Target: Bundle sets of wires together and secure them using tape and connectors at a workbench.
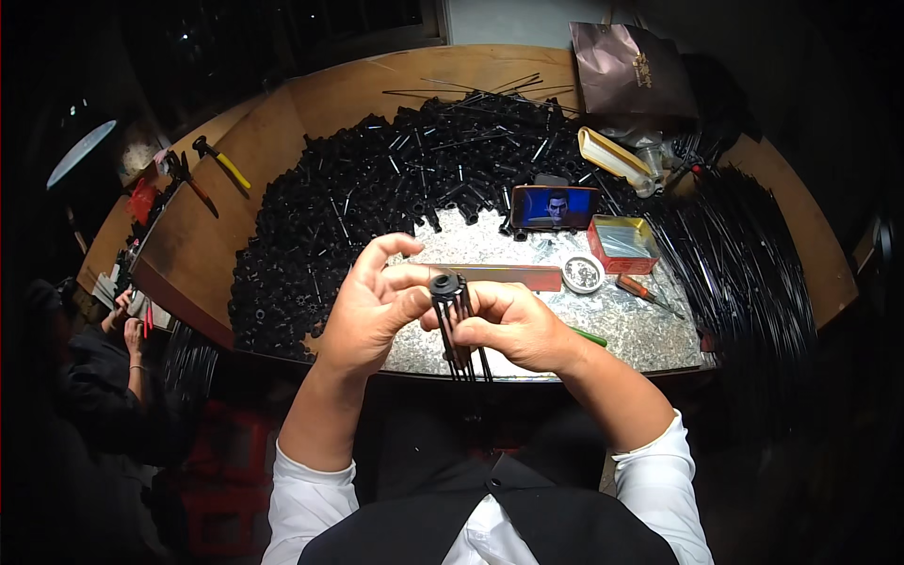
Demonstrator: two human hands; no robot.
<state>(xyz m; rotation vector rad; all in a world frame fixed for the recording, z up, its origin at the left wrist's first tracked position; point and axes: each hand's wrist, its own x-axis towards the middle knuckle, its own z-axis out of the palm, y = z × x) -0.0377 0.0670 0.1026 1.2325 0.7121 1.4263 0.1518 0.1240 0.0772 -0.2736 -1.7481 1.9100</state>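
Note:
In front of my body, a black umbrella hub (446, 284) with thin black ribs (459, 353) hanging from it stands nearly upright between my hands. My right hand (518, 325) is closed round its side, the thumb pressed across the ribs. My left hand (365, 311) has its thumb and a bent finger against the hub's left edge, while the forefinger is raised and curved above. Whether a small part sits in that left pinch cannot be made out.
Black plastic parts (377, 188) heap up behind my hands; thin rods (734, 245) lie at right. A phone (556, 207), red tin (623, 243), round white dish (583, 274) and screwdriver (645, 292) stand near. Wooden walls (188, 254) edge the table. Another person's hands (127, 320) work at far left.

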